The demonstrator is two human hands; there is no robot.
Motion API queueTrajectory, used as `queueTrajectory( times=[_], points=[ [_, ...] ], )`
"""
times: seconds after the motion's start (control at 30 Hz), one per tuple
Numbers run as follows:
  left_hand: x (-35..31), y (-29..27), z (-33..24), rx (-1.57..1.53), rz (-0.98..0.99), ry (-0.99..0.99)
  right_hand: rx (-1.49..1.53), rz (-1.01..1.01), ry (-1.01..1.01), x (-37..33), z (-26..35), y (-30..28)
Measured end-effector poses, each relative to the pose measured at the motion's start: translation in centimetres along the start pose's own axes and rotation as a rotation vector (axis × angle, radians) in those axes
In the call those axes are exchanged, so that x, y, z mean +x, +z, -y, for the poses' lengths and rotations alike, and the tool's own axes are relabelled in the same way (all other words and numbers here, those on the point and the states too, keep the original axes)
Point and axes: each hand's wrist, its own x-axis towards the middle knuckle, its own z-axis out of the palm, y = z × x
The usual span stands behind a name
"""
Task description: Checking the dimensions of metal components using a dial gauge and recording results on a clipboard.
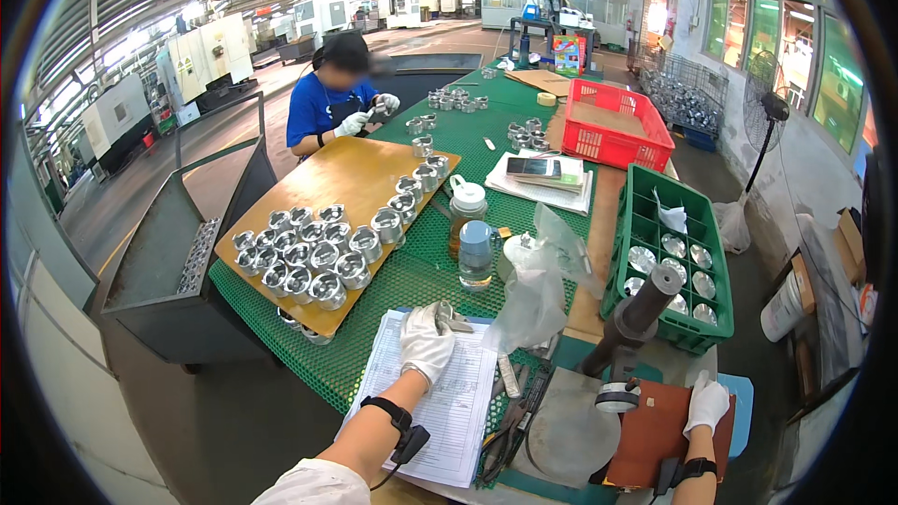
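Note:
My left hand [427, 344], in a white glove, is closed over a small grey metal piece [456, 320] whose kind I cannot make out. The hand is at the top of a stack of printed sheets [426, 440] on the green-matted table. My right hand [707, 404], also gloved, lies on the right edge of a brown folder-like sheet [651, 440], its visible fingers stretched out. Between the hands stands a dial gauge [617, 396] beside a dark metal column [634, 323] and a round grey plate [572, 425]. Pliers [505, 435] lie right of the papers.
Many shiny metal rings [325, 255] stand on a tan board [245, 215] at left. Bottles [475, 254] and a plastic bag [533, 304] are mid-table. A green divided crate [645, 189] holds round metal parts; a red crate [617, 136] stands behind. A co-worker [329, 98] works across the table.

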Motion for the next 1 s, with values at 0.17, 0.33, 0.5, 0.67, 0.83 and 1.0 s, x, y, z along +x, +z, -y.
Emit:
queueTrajectory(
  times=[0.17,0.33,0.5,0.67,0.83,1.0],
  points=[
    [0.0,0.0,-0.1,-0.005,-0.004,0.001,0.028,-0.059,0.004,-0.2,0.3,-0.8],
    [0.2,0.7,0.8,-0.013,-0.038,0.066,0.028,-0.055,0.007,-0.1,0.6,-1.0],
    [0.1,0.6,0.6,-0.002,-0.017,0.040,-0.033,-0.002,-0.012,-0.2,0.0,-0.4],
    [0.1,0.9,1.0,0.025,-0.047,0.056,0.087,0.021,-0.034,-0.6,0.1,-1.0],
    [-0.2,1.2,0.9,0.025,-0.082,0.074,0.077,0.065,0.011,-1.7,-0.2,-1.3],
    [-0.4,1.3,1.0,0.070,-0.102,0.106,0.068,0.132,-0.024,-4.8,0.4,-3.6]
  ],
)
